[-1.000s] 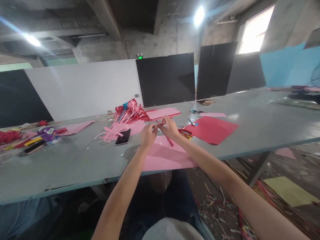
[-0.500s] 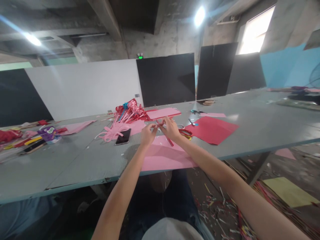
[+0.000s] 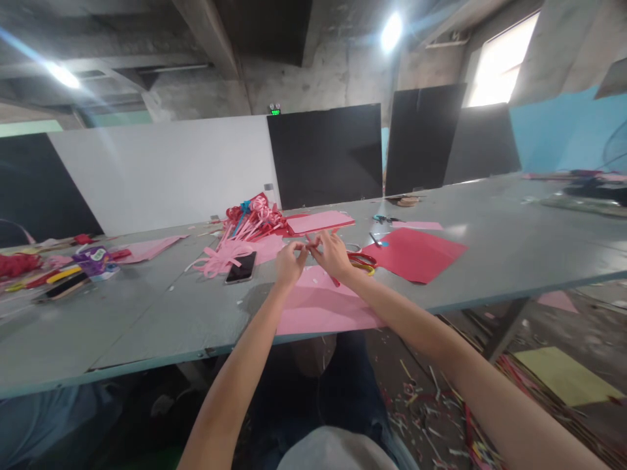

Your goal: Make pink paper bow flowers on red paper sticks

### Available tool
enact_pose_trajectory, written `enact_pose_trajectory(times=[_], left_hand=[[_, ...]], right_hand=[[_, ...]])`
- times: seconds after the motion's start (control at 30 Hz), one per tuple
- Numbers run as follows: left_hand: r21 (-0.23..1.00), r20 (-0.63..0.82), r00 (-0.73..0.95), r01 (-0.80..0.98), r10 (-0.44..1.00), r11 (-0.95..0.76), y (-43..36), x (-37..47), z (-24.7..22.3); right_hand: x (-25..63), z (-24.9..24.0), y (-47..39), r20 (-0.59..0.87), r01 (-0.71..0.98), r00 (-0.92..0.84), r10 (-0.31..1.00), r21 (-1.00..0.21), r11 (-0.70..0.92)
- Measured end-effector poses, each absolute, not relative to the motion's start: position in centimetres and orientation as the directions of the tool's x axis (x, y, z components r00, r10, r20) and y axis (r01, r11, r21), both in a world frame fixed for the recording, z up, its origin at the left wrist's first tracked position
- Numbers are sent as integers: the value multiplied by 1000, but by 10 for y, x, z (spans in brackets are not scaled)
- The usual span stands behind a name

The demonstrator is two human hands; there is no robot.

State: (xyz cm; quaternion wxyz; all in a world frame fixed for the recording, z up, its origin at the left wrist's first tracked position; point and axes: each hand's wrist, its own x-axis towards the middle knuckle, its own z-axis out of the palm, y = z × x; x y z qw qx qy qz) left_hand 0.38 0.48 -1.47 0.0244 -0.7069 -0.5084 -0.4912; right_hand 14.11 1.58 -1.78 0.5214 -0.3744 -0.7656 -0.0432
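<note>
My left hand (image 3: 291,261) and my right hand (image 3: 334,253) meet above a pink sheet (image 3: 323,307) near the table's front edge. Both pinch a thin red strip (image 3: 309,242) between their fingertips, and part of it hangs below my right hand. Red-and-yellow scissors (image 3: 363,261) lie just right of my right hand. A red sheet (image 3: 416,254) lies farther right. To the left of my hands are a phone (image 3: 241,267) and a pink looped paper bow (image 3: 221,258).
Behind my hands lie a pile of curled pink and red paper pieces (image 3: 255,215) and stacked sheets (image 3: 321,222). A purple packet (image 3: 94,261) sits at the left on the grey table (image 3: 161,326). Blue-handled scissors (image 3: 385,218) lie toward the back.
The fingers of my right hand have shifted slightly around the strip, and less of its hanging end shows. My left hand has barely moved.
</note>
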Motion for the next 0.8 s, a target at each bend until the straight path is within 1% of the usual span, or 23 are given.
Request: enact_pose_trajectory(times=[0.27, 0.43, 0.67, 0.8], left_hand=[[346, 780, 54, 793, 624, -501, 5, 3, -16], [327, 782, 48, 817, 622, -474, 5, 2, -14], [279, 742, 131, 831, 657, -481, -1, 0, -5], [231, 735, 220, 808, 642, -542, -3, -2, -3]], right_hand=[[140, -17, 14, 829, 570, -109, 548, -400, 718], [139, -14, 13, 828, 526, -112, 549, -419, 740], [146, -7, 16, 789, 423, -243, 564, -437, 794], [152, -5, 16, 752, 331, -316, 578, -484, 810]])
